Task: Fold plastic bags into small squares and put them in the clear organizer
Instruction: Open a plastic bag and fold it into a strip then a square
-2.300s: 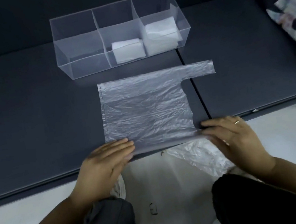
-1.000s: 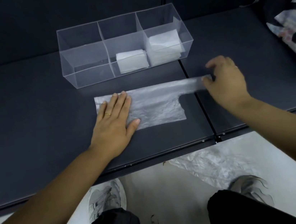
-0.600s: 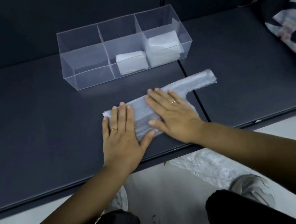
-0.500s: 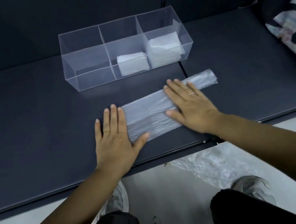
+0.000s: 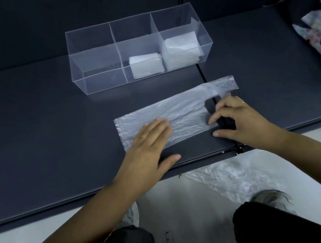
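While left hand point(image 5: 148, 143) lies flat, fingers straight, on bag point(image 5: 183, 114) left end, right hand point(image 5: 241, 119) arches over handle end, grip unclear; organizer point(image 5: 97, 82) sits behind on shelf point(image 5: 34, 127).

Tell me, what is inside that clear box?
The clear box has three sections. The left one looks empty; the middle holds a short folded white stack, the right a taller stack. Top layers cover those beneath.

On the dark shelf point(image 5: 34, 127), the clear three-compartment plastic organizer point(image 5: 99, 82) sits at the back; the flattened translucent plastic bag point(image 5: 185, 112) lies before it.
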{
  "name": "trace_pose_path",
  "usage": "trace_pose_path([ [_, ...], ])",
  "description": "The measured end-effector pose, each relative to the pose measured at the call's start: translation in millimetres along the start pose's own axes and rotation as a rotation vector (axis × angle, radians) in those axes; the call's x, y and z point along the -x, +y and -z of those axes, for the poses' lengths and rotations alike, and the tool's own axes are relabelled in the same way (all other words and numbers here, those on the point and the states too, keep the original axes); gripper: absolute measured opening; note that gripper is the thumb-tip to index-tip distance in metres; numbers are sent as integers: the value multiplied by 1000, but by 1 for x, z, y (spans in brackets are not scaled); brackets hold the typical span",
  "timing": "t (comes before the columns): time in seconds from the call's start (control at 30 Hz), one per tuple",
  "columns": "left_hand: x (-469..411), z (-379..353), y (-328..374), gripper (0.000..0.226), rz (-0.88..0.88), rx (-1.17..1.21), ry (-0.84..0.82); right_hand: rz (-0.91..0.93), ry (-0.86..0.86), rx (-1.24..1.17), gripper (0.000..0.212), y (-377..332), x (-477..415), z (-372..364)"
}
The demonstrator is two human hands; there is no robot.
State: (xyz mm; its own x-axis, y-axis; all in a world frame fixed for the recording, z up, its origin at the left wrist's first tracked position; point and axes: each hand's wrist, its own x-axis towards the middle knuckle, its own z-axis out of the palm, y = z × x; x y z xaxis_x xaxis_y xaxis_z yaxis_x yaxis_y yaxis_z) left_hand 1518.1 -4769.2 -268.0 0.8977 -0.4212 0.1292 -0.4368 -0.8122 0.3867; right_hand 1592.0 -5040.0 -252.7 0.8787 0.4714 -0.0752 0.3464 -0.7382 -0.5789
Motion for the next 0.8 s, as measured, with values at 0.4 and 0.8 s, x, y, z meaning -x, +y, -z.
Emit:
trace_pose_path([
  [0.4, -6, -18, 1, 35, 67, 7, 232, -100, -153, -204, 16, -15, -11, 19],
  [0.8, -6, 4, 1, 23, 83, 88, 217, 192, 4, 446, 89, -72, 2, 5],
])
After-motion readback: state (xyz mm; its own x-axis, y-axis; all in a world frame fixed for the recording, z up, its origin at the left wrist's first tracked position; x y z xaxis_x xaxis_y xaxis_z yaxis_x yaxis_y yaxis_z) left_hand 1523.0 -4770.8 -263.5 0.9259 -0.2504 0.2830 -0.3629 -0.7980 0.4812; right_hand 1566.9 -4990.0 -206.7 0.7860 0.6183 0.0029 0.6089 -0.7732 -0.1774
